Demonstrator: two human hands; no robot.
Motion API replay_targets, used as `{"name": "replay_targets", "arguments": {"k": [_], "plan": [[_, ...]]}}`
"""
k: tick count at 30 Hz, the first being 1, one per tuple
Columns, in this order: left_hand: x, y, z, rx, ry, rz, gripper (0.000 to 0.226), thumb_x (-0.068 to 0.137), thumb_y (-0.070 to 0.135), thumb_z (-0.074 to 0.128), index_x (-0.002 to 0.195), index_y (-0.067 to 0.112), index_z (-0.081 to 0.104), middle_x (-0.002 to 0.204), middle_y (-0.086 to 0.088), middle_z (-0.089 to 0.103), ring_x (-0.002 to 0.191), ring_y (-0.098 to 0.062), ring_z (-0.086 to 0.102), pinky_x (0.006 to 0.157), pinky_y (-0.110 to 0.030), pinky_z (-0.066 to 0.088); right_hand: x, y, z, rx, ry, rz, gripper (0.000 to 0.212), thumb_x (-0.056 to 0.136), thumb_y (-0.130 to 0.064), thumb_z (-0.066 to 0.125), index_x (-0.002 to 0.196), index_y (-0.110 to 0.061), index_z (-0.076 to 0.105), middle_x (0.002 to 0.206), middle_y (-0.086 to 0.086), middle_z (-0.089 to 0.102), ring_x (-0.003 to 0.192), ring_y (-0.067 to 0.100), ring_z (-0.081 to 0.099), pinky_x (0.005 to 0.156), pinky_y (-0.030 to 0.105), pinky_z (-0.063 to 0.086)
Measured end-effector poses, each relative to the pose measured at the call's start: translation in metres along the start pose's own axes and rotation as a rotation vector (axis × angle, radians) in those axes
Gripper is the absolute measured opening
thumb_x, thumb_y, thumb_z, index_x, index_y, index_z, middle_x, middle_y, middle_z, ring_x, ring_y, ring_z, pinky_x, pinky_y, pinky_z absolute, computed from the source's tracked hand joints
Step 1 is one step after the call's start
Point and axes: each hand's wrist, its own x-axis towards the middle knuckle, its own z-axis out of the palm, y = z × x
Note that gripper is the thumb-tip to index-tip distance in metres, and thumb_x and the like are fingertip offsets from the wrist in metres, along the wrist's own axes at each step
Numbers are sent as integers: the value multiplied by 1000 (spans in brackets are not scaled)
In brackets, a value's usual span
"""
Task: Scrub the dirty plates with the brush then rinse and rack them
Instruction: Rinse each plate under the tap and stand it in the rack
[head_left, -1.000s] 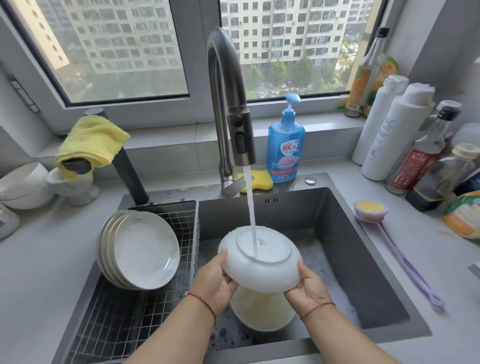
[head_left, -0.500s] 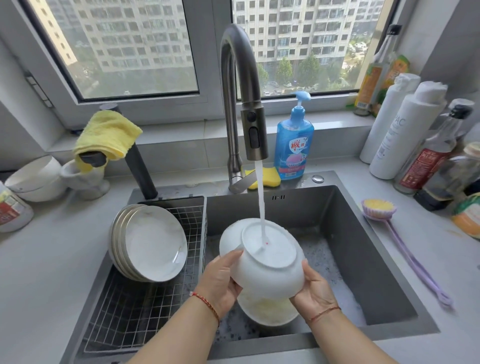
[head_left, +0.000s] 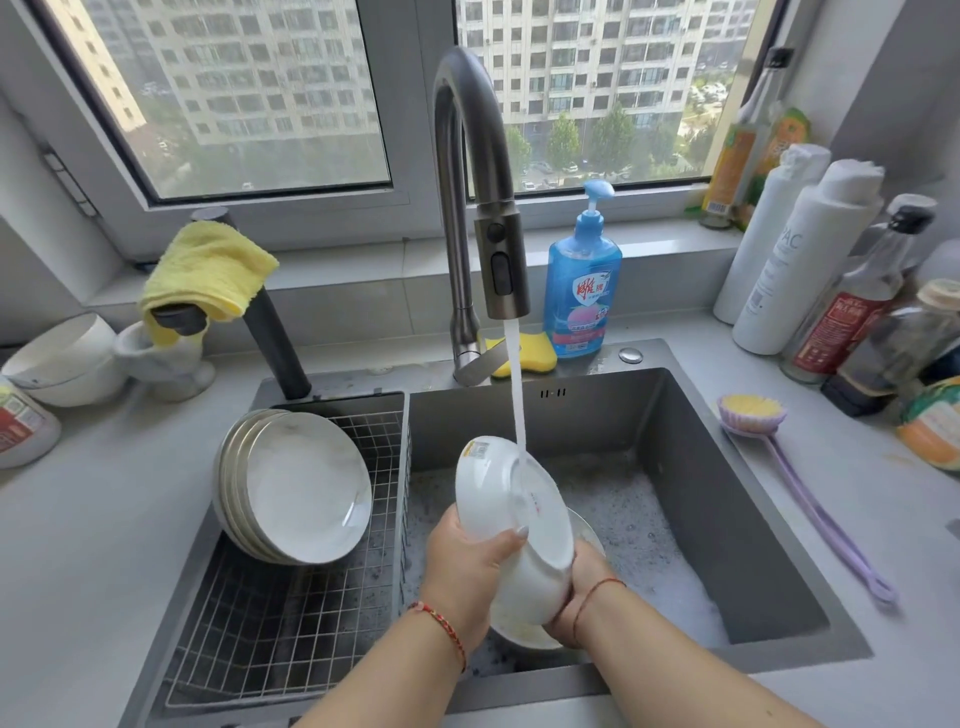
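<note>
Now tipped steeply on edge under the tap (head_left: 478, 208), bowl (head_left: 511, 525) gripped by left hand (head_left: 467, 566) and right hand (head_left: 574, 587); earlier held flatter, base up.

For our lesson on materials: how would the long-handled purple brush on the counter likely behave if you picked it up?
The brush looks like thin plastic, so probably light. Its slender handle may flex a little. The bristled head would likely make it head-heavy if held by the far loop.
</note>
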Motion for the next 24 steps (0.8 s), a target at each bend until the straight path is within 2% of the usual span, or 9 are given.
{"name": "replay_targets", "arguments": {"k": [3, 6, 9, 11, 14, 17, 19, 21, 24], "plan": [[-3, 3, -2, 31, 35, 8, 53, 56, 12, 82, 106, 12, 64, 99, -13, 74, 95, -35, 70, 85, -59, 56, 2, -1, 10, -61, 102, -21, 46, 89, -50, 51, 110, -14, 70, 101, 19, 72, 93, 40, 67, 82, 56, 53], [-3, 6, -9, -41, 106, -7, 43, 67, -4, 82, 103, 11, 64, 98, -15, 74, 93, -37, 70, 84, -57, 56, -2, -2, 26, -93, 201, -74, 37, 88, -42, 52, 100, -13, 71, 99, 15, 72, 94, 38, 67, 82, 51, 54], [-2, 11, -20, -147, 129, -20, 37, 75, -14, 73, 103, 9, 63, 94, -14, 74, 85, -32, 71, 67, -40, 60, 5, -8, 44, -152, 204, -201, 51, 89, -52, 45, 104, -11, 71, 101, 16, 71, 98, 39, 65, 90, 55, 50], [-3, 16, -26, -217, 125, -27, 38, 76, -15, 70, 105, 8, 61, 90, -12, 75, 79, -28, 71, 55, -32, 58, 13, -14, 53, -170, 197, -241, 61, 91, -62, 37, 101, -11, 69, 94, 13, 71, 88, 34, 66, 88, 45, 52], [-3, 20, -32, -264, 113, -21, 38, 77, -15, 68, 106, 9, 63, 88, -9, 76, 77, -24, 72, 53, -32, 57, 20, -25, 60, -223, 160, -309, 54, 82, -63, 52, 98, -14, 68, 93, 9, 71, 84, 31, 66, 84, 42, 53], [-2, 23, -36, -350, 83, -18, 39, 77, -15, 65, 108, 8, 64, 94, -11, 76, 81, -24, 74, 67, -40, 62, 38, -40, 55, -272, 70, -300, 62, 64, -67, 68, 103, -19, 72, 100, 6, 73, 93, 32, 69, 91, 47, 52], [-1, 25, -38, -437, 67, -41, 38, 80, -15, 61, 109, 8, 64, 95, -12, 76, 81, -23, 74, 71, -42, 62, 13, -45, 61, -250, -23, -253, 54, 75, -59, 69, 108, -17, 71, 108, 10, 72, 102, 34, 66, 95, 51, 49], [2, 26, -41, -505, 62, -90, 33, 83, -14, 58, 109, 6, 64, 93, -12, 76, 78, -23, 75, 64, -41, 62, -13, -48, 67, -249, -66, -235, 38, 85, -45, 65, 107, -15, 71, 109, 14, 71, 104, 37, 65, 96, 56, 47], [9, 22, -39, -556, 51, -191, 26, 86, -9, 58, 109, 3, 63, 95, -16, 76, 89, -30, 71, 73, -48, 61, -15, -59, 49, -148, -137, -258, 18, 89, -26, 61, 89, -14, 75, 96, 19, 72, 87, 39, 69, 84, 56, 51]]}}
